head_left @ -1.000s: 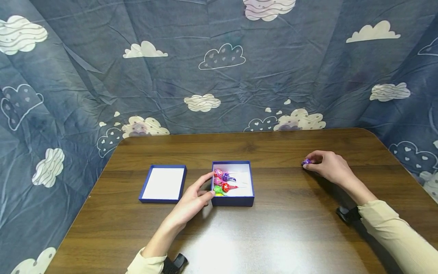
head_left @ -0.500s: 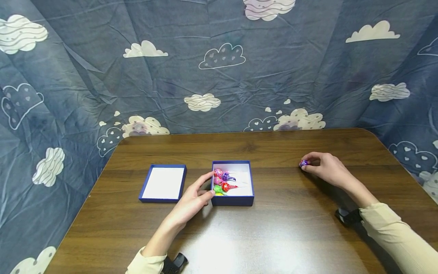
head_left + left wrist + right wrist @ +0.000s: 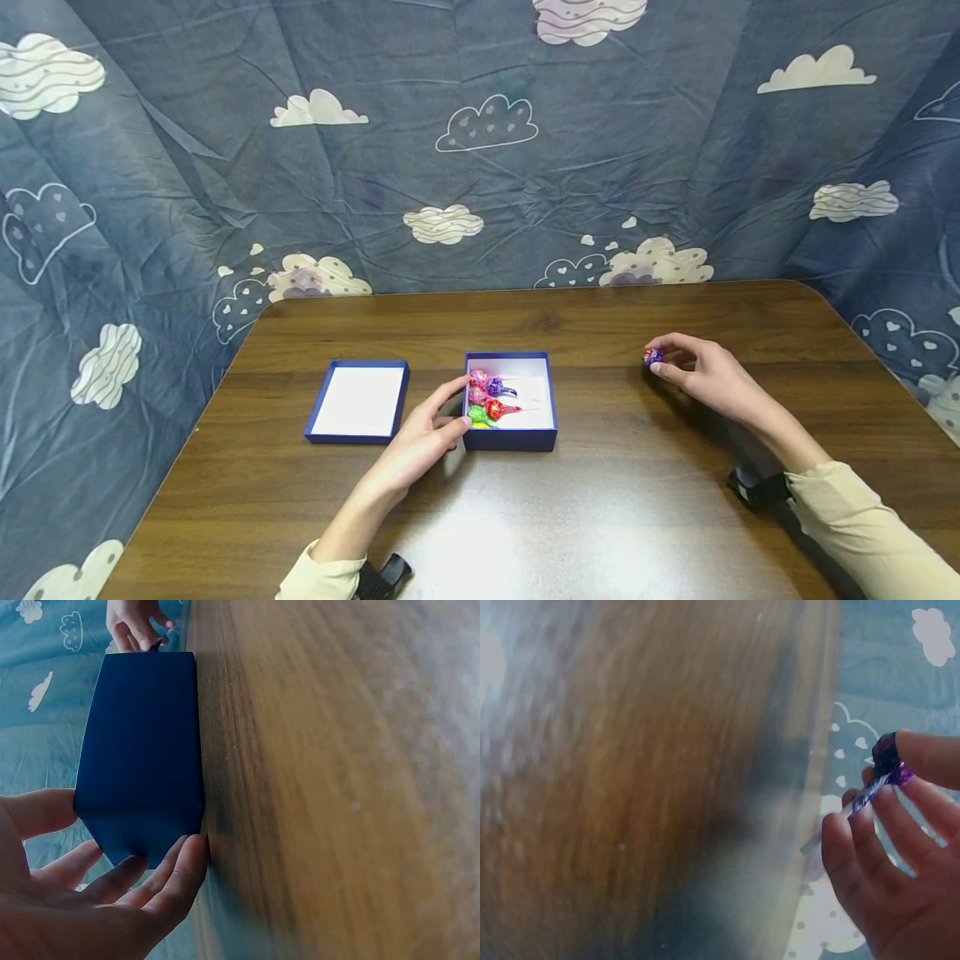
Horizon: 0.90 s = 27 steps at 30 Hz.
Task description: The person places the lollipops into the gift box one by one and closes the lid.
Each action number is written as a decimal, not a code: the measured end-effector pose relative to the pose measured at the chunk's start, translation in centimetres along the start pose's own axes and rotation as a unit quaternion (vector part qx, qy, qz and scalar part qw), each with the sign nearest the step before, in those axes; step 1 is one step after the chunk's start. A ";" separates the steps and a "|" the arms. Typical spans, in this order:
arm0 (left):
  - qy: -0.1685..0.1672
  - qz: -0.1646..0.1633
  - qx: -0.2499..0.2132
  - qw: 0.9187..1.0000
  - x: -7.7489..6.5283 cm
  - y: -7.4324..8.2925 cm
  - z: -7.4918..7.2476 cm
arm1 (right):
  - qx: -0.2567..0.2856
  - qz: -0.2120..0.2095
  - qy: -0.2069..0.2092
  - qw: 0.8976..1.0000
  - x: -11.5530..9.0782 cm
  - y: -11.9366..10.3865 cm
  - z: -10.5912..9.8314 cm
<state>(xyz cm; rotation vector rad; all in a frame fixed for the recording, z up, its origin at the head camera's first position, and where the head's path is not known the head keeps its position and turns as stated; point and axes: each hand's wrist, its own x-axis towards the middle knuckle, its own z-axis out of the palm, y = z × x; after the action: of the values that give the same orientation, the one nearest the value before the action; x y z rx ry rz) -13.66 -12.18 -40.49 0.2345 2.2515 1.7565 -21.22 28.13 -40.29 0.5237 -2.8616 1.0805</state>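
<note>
My right hand (image 3: pixel 712 375) pinches a purple-wrapped lollipop (image 3: pixel 652 357) above the right part of the table. In the right wrist view, the wrapper (image 3: pixel 885 754) sits between thumb and fingertips, its twisted end and pale stick (image 3: pixel 821 834) pointing down and left. My left hand (image 3: pixel 420 433) rests against the left side of a blue box (image 3: pixel 512 440), fingers spread. The left wrist view shows its fingertips touching the blue wall (image 3: pixel 142 735) near the corner. Inside the open box, several lollipops in pink, purple, red, green and yellow wrappers lie along the left, including a red lollipop (image 3: pixel 497 409).
A blue-rimmed lid (image 3: pixel 358 402) with a white inside lies left of the box, close to my left forearm. The wooden table (image 3: pixel 600 500) ends at the back against a blue cloud-patterned cloth (image 3: pixel 525 192).
The right hand has moved a little to the left with the lollipop, and more of the wrapper shows. Left hand, box and lid stay where they were.
</note>
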 end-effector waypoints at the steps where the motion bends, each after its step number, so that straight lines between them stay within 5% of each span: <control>1: 0.000 0.001 -0.001 1.000 0.0 0.0 0.0 | 0.007 -0.010 -0.002 1.000 0.0 -0.1 0.1; 6: -0.006 -0.005 -0.009 1.000 -0.6 1.3 0.0 | 0.053 -0.044 -0.018 0.997 -0.2 -1.2 0.7; 12: -0.004 0.000 -0.004 1.000 -0.1 0.0 0.0 | 0.100 -0.071 -0.028 0.992 -0.2 -3.1 1.3; 27: -0.001 0.006 -0.002 1.000 -0.2 0.2 0.0 | 0.150 -0.153 -0.071 0.974 0.1 -7.2 2.8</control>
<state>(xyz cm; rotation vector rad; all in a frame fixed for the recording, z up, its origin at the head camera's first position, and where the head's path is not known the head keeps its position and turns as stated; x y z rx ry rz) -13.46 -12.17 -40.24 0.2499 2.2493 1.7672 -18.76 21.22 -37.84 1.0589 -2.6116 1.4720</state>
